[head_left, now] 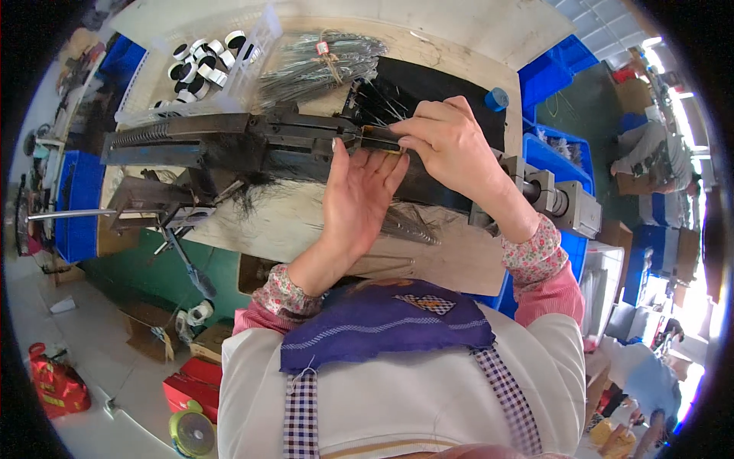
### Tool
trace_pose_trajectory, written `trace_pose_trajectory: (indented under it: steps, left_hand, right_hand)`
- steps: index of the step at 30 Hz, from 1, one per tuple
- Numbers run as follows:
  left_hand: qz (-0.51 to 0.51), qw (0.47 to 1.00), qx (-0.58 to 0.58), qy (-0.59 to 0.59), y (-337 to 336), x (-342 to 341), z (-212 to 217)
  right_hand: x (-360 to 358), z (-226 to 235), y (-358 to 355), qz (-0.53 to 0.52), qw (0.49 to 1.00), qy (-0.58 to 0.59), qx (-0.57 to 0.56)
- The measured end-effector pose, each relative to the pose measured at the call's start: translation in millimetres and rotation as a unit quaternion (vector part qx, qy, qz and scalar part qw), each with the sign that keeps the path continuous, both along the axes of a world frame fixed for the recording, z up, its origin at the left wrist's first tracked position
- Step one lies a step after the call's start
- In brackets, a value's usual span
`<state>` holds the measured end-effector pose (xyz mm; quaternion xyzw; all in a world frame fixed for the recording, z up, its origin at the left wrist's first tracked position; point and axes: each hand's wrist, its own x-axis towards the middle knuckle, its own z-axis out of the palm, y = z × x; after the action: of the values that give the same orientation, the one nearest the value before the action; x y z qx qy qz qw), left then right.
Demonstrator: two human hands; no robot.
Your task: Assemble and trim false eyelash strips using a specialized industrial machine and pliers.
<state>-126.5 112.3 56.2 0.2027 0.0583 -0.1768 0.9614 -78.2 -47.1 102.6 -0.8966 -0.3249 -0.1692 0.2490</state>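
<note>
Head view: both hands meet at frame centre on a dark metal machine (229,141) on the desk (306,222). Left hand (359,191) lies open-palmed beneath; right hand (451,141) pinches a small brass-coloured piece (380,138). Wire bundle (321,61) upper centre.

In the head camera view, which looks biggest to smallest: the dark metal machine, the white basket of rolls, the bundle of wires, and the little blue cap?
1. Machine, spanning most of the bench.
2. Basket and wire bundle: look about alike, so I won't rank them.
3. Blue cap, plainly smallest.
</note>
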Motion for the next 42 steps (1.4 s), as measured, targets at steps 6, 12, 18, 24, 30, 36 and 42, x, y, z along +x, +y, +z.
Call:
trace_pose_trajectory:
  steps: [6, 12, 18, 24, 30, 36, 42]
  left_hand:
    - [-0.025, 0.999, -0.02, -0.024, 2.7, 3.9, -0.7]
    - [-0.011, 0.999, -0.043, 0.0, -0.2, 4.8, 2.2]
    - [0.0, 0.999, -0.035, 0.003, 7.0, -2.0, 0.4]
    - [0.022, 0.999, 0.016, 0.034, 11.0, -9.2, 6.9]
    - [0.005, 0.997, 0.04, 0.071, 14.5, -5.9, 16.7]
    - [-0.015, 0.996, 0.087, 0.012, 4.2, 5.8, 17.8]
    - [0.004, 0.989, 0.121, -0.088, 0.2, -5.9, -18.4]
  right_hand:
    - [2.2, -1.2, -2.3, 0.0, 0.999, -0.03, -0.033]
    - [-12.4, 6.2, 10.3, 0.014, 0.996, -0.087, -0.03]
    - [-8.0, 26.7, 9.9, -0.075, 0.985, 0.083, 0.135]
    - [-34.8, 16.7, 22.1, -0.093, 0.986, 0.094, -0.106]
    - [-29.3, 12.3, 34.5, -0.041, 0.981, 0.018, -0.187]
    - [-33.0, 10.4, 15.2, -0.075, 0.978, -0.023, -0.192]
    - [-113.5, -78.2, -18.2, 0.024, 0.992, 0.081, -0.089]
